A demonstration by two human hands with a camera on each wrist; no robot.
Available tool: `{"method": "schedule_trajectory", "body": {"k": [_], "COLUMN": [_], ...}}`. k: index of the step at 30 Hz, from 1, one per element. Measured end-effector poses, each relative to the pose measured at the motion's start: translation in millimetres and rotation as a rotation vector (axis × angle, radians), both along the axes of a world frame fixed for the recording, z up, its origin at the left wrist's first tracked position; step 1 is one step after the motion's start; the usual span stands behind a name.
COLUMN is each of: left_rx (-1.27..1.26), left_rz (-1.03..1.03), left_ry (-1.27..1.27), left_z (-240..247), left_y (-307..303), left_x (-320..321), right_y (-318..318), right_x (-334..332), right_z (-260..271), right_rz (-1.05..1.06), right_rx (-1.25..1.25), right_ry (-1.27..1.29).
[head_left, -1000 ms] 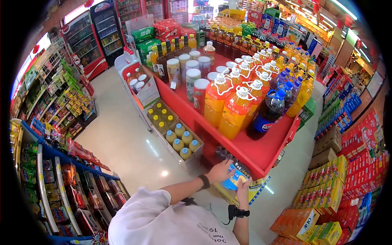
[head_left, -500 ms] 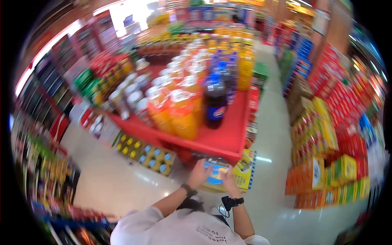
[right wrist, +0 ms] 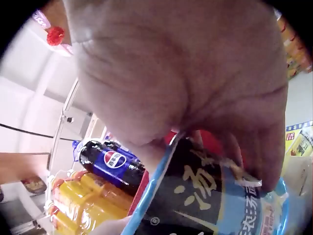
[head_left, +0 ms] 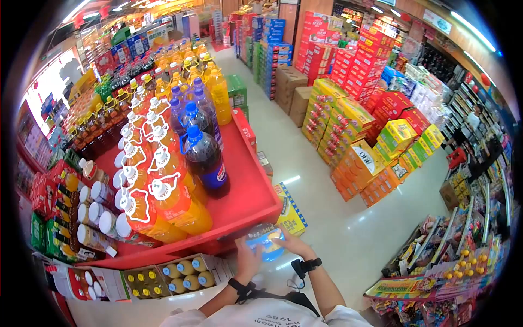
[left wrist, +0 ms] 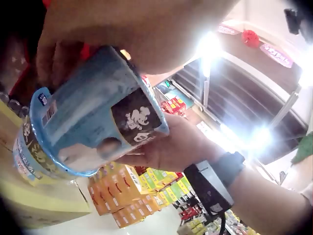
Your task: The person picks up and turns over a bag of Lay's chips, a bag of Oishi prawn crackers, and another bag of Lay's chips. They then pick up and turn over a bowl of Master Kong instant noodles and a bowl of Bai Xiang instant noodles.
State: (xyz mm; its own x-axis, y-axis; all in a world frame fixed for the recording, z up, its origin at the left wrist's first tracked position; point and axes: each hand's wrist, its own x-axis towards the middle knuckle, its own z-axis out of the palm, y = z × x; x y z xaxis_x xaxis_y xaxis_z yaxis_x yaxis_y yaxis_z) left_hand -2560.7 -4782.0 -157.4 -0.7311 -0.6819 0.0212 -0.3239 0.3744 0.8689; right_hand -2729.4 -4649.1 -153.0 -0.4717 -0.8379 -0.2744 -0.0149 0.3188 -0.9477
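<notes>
Both hands hold a blue and black instant noodle cup (head_left: 265,242) in front of the body, beside the near corner of the red display table (head_left: 239,163). My left hand (head_left: 248,260) grips its left side, fingers reaching over the cup at the top of the left wrist view. On the other side, my right hand (head_left: 295,246) grips it with the fingers wrapped round its wall. Tilted on its side, the cup (left wrist: 98,112) shows a cartoon figure on a dark label in the left wrist view. White characters cover its dark part (right wrist: 195,186) in the right wrist view.
Large orange drink bottles (head_left: 188,210) and cola bottles (head_left: 207,166) stand on the table. Cartons of capped bottles (head_left: 188,273) sit below its edge. A yellow box (head_left: 291,210) lies under the corner. Stacked cartons (head_left: 357,163) and snack shelves (head_left: 436,261) line the right.
The head view has swung to the right, so the table now lies left and the stacked cartons nearer the middle. Both hands keep hold of the noodle cup.
</notes>
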Motion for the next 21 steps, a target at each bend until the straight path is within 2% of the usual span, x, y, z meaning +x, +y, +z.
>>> {"method": "schedule_trajectory", "body": {"k": [2, 4, 7, 11, 13, 14, 17, 18, 21], "left_rx": [0.108, 0.13, -0.142, -0.477, -0.402, -0.462, -0.136, -0.267, -0.344], "left_rz": [-0.031, -0.127, -0.203, -0.324, -0.405, -0.426, -0.7, -0.807, -1.024], "left_ry": [-0.087, -0.184, -0.192, -0.009, 0.037, 0.093, 0.095, 0.126, 0.064], "left_z": [12, 11, 12, 38, 64, 69, 83, 64, 48], "left_y": [-1, -7, -11, -16, -3, 7, 48, 57, 106], "left_x": [4, 9, 12, 7, 0, -4, -15, -21, -34], "right_y": [5, 6, 15, 61, 89, 108, 165, 182, 232], "right_x": [7, 17, 38, 43, 60, 72, 83, 90, 103], "right_z": [-21, -15, -9, -27, -8, 13, -24, -35, -48], "right_rz": [-0.077, -0.169, -0.387, -0.578, -0.655, -0.673, -0.752, -0.789, -0.901], "right_rx": [0.053, 0.1, 0.114, -0.014, -0.009, -0.002, -0.049, -0.04, -0.066], "right_ry": [0.051, 0.086, 0.13, 0.08, 0.065, 0.155, 0.035, 0.017, -0.075]}}
